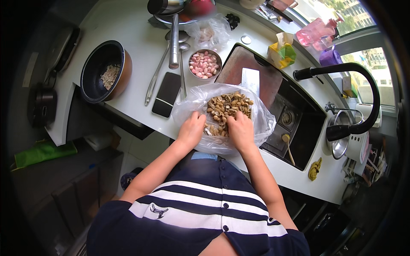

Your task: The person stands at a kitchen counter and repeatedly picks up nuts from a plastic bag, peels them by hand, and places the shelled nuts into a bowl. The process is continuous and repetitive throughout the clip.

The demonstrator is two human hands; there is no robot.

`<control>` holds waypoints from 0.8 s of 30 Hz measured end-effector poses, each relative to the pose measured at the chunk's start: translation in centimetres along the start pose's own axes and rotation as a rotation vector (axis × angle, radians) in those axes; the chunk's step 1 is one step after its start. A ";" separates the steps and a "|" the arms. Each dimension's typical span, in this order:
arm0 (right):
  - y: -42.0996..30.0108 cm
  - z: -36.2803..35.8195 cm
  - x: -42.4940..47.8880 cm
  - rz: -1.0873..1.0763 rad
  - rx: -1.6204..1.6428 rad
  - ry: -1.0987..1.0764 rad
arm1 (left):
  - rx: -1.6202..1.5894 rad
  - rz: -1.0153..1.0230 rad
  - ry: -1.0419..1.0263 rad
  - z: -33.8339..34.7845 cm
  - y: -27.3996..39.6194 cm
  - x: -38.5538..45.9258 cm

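Observation:
A clear plastic bag (266,123) lies spread open on the counter's front edge, filled with peanuts and shells (230,104). At its near left side is my left hand (192,129), fingers curled and resting against the plastic; whether it grips anything is hidden. My right hand (241,130) reaches into the peanuts, and its fingertips are hidden among the shells. Just beyond the bag stands a round metal bowl (218,71) of shelled pink peanuts. The blade of a cleaver (250,78) shows past the bag's far edge, on a reddish cutting board (237,60).
A black sink (309,137) with a wooden-handled brush (290,148) is at right, under a black faucet (362,67). Left are a phone (167,94), ladles (158,75) and a dark inner pot (123,76) holding pale crumbs. A yellow-green cloth (315,169) lies right of the sink.

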State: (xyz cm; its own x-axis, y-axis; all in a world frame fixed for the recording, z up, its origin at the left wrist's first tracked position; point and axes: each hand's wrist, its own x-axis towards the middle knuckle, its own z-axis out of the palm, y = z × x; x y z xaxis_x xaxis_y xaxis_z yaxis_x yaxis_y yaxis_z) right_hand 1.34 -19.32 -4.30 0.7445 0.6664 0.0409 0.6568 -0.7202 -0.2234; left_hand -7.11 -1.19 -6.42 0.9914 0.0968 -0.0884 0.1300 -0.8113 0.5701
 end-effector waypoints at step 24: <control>-1.9 -1.2 -1.8 0.504 1.316 -0.110 | -0.551 0.254 0.083 -3.2 3.8 0.7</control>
State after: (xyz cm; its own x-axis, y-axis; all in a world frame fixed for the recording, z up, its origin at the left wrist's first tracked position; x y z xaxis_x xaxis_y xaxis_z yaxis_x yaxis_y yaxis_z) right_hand -1.16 -19.37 -2.75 0.8094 0.4509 -0.3762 -0.3083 -0.2190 -0.9257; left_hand -5.84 -2.30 -1.71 0.9876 0.0017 0.1572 -0.1434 -0.3995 0.9055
